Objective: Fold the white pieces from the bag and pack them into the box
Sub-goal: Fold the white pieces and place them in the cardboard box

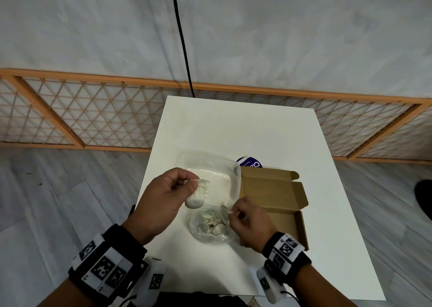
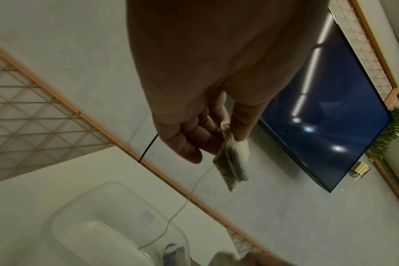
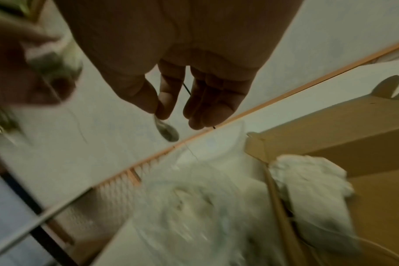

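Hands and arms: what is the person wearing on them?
The left hand and right hand are bare, with no sleeves. Each wrist has a black band with white square-pattern tags and a small white camera box underneath.

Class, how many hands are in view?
2. Left hand holds a white piece by the clear tub; right hand pinches the bag beside the box. None hidden.

White table (image 1: 268,129) before me; clear plastic tub (image 1: 211,164) on it, a blue round label (image 1: 250,163) behind. Black cable (image 1: 181,38) hangs down the wall. Dark screen (image 2: 326,117) to one side.
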The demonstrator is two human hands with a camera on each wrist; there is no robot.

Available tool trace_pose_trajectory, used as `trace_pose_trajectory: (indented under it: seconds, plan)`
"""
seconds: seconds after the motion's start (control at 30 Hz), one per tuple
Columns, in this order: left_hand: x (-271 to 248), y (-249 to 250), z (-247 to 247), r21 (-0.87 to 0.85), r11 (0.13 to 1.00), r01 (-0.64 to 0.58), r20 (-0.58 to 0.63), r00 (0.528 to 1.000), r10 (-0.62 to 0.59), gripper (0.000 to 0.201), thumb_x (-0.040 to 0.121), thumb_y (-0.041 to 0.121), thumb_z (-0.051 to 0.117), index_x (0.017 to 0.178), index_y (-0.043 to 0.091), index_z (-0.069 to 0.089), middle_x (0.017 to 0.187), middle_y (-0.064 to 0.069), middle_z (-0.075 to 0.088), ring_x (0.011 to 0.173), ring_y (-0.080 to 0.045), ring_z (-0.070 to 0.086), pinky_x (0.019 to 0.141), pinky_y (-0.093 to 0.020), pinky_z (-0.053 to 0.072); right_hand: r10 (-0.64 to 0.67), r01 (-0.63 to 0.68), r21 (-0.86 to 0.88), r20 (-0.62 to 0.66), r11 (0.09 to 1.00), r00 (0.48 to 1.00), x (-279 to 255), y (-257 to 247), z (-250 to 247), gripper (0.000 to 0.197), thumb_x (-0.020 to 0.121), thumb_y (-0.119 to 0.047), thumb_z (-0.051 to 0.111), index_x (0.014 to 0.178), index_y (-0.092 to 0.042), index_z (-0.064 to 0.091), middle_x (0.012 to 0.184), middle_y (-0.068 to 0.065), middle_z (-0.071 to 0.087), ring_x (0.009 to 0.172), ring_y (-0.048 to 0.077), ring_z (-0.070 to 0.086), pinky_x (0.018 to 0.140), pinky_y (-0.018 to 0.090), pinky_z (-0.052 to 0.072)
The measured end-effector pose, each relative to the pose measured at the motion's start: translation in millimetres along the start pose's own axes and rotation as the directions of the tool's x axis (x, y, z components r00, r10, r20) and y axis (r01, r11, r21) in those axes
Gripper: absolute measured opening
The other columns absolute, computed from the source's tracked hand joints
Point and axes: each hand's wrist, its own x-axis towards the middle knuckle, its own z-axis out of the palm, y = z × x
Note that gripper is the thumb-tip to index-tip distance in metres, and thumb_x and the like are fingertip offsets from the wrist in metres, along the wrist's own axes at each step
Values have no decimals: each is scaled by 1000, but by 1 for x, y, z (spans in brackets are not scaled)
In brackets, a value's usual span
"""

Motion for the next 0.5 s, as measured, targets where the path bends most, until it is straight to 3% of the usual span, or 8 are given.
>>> trace_pose_trajectory:
  seconds: [0.07, 0.17, 0.23, 0.33, 0.4, 0.47, 0.5]
  plan:
    - [-2, 1, -3, 31, 1000, -3, 51, 999, 2, 10, 98, 17, 68, 96, 23, 76, 95, -6, 75, 82, -21, 66, 77, -25, 50, -51, 56, 127, -44, 990, 998, -3, -16, -17, 13, 89, -35, 63, 81, -28, 56, 97, -6, 59, 82, 12, 62, 74, 31, 54]
    - [-8, 7, -3, 83, 997, -11, 192, 981, -5, 5, 95, 20, 72, 94, 24, 75, 86, -9, 73, 71, -19, 59, 74, -33, 46, -81, 92, 318, -48, 944, 996, -6, -41, -40, 14, 88, -30, 63, 81, -18, 61, 88, 2, 65, 79, 15, 63, 71, 38, 53]
    - [-12, 13, -1, 46, 999, -19, 261, 965, 7, 5, 88, 25, 75, 92, 22, 75, 99, -8, 76, 76, -22, 66, 78, -37, 50, -105, 101, 423, -13, 901, 994, -9, -58, -52, 18, 88, -27, 61, 83, -10, 62, 84, 14, 66, 74, 27, 61, 67, 43, 50]
    - [-15, 20, 6, -13, 998, -64, 343, 937, 65, 12, 81, 25, 73, 89, 17, 74, 127, 10, 69, 97, -29, 70, 90, -33, 56, -135, 116, 527, -2, 842, 991, -11, -79, -65, 25, 88, -24, 60, 84, 0, 61, 81, 24, 64, 70, 33, 58, 65, 46, 47]
    - [-16, 24, 12, -61, 994, -91, 401, 910, 108, 13, 82, 26, 74, 91, 16, 74, 133, 9, 66, 97, -39, 67, 85, -35, 57, -140, 114, 574, 1, 811, 990, -12, -88, -70, 25, 88, -23, 61, 84, 2, 61, 76, 17, 64, 69, 22, 58, 65, 37, 47]
    - [-16, 26, 16, -90, 987, -134, 421, 893, 160, 19, 84, 31, 74, 95, 15, 74, 129, 3, 69, 99, -49, 60, 85, -50, 56, -163, 130, 597, 1, 792, 987, -13, -94, -72, 21, 89, -19, 60, 85, 1, 62, 73, 5, 63, 68, 14, 56, 65, 30, 47]
    - [-16, 27, 18, -95, 983, -158, 412, 893, 183, 19, 85, 31, 73, 96, 16, 74, 124, -1, 70, 99, -52, 58, 83, -53, 56, -167, 134, 606, -1, 785, 986, -13, -96, -72, 21, 90, -19, 60, 86, 2, 61, 73, 1, 62, 67, 12, 55, 64, 29, 46]
